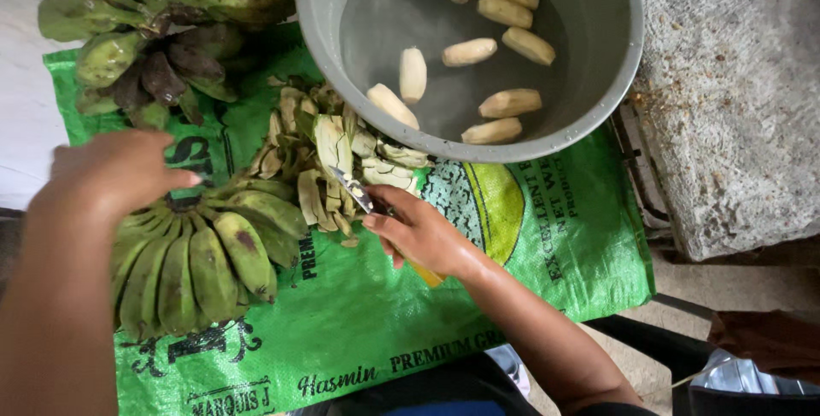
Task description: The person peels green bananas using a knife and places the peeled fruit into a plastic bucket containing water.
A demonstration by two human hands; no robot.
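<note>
Left hand (111,172) cupped over banana bunch (201,258), fingers loose; right hand (418,232) clenched around knife (359,194)

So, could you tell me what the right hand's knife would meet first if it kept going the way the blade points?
The right hand holds a knife pointing up-left. Its tip already sits at the pile of peels, so that likely comes first, though depth is unclear.
</note>
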